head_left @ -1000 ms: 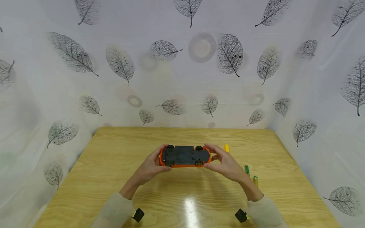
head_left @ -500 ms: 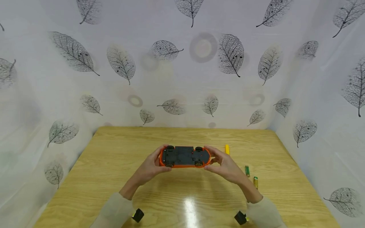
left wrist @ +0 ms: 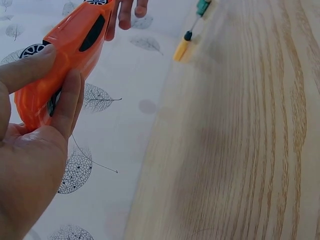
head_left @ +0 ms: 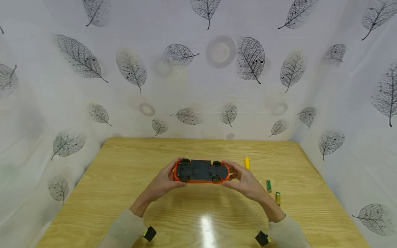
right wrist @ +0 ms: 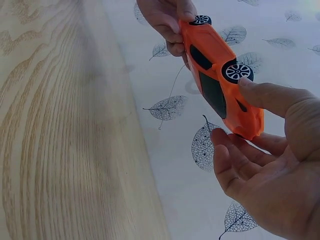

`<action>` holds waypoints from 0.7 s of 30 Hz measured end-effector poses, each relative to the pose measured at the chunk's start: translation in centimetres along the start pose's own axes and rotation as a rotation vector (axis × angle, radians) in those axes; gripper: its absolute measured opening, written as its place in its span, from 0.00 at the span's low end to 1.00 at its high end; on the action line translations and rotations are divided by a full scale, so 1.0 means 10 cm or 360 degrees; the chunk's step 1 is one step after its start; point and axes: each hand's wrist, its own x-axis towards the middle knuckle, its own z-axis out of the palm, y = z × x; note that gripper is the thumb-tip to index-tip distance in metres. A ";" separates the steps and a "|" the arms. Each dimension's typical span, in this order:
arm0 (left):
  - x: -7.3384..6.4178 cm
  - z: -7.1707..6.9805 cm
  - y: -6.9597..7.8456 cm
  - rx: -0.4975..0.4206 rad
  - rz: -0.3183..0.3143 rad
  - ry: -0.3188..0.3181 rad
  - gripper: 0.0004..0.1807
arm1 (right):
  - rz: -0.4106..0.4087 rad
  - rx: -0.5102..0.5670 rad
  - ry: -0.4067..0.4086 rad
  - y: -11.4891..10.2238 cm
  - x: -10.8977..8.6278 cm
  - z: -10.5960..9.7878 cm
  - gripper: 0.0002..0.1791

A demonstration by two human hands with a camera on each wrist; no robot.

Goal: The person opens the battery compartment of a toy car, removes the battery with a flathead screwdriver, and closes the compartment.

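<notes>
An orange toy car (head_left: pixel 201 170) is held above the table, its black underside and wheels facing the head camera. At its left end my left hand (head_left: pixel 161 182) grips the body, thumb along the lower edge and fingers round the far side. My right hand (head_left: pixel 245 182) holds the other end; in the right wrist view its thumb presses near a wheel (right wrist: pixel 238 72), with the fingers below the car. Side windows and the orange bodywork (left wrist: pixel 65 55) show in the left wrist view. The roof is hidden from the head view.
On the wooden table (head_left: pixel 130 155), right of the car, lie two green-and-gold batteries (head_left: pixel 268 186). A screwdriver with a yellow handle (head_left: pixel 246 163) lies behind my right hand; its shaft shows in the left wrist view. Leaf-printed sheeting (head_left: pixel 192 86) encloses the back and sides.
The toy car has dipped very slightly in the head view. Both hands keep their hold at its ends and barely move.
</notes>
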 end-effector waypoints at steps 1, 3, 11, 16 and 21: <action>0.00 0.00 0.00 -0.0001 -0.0004 -0.0002 0.50 | 0.0005 0.0013 -0.0001 0.00 0.00 0.00 0.38; 0.00 0.00 0.00 -0.0003 -0.0008 -0.0007 0.50 | 0.0015 0.0040 -0.0001 0.00 -0.01 0.01 0.39; 0.01 0.07 -0.02 0.0098 0.0091 0.0007 0.51 | -0.0065 0.0283 -0.0049 0.06 0.01 0.06 0.42; 0.03 0.09 0.00 0.0318 0.0183 0.0106 0.50 | -0.0123 0.0436 -0.0045 0.08 0.02 0.10 0.41; 0.04 0.10 0.04 0.0482 0.0175 0.0180 0.51 | -0.0161 0.0380 0.0022 0.08 0.02 0.13 0.40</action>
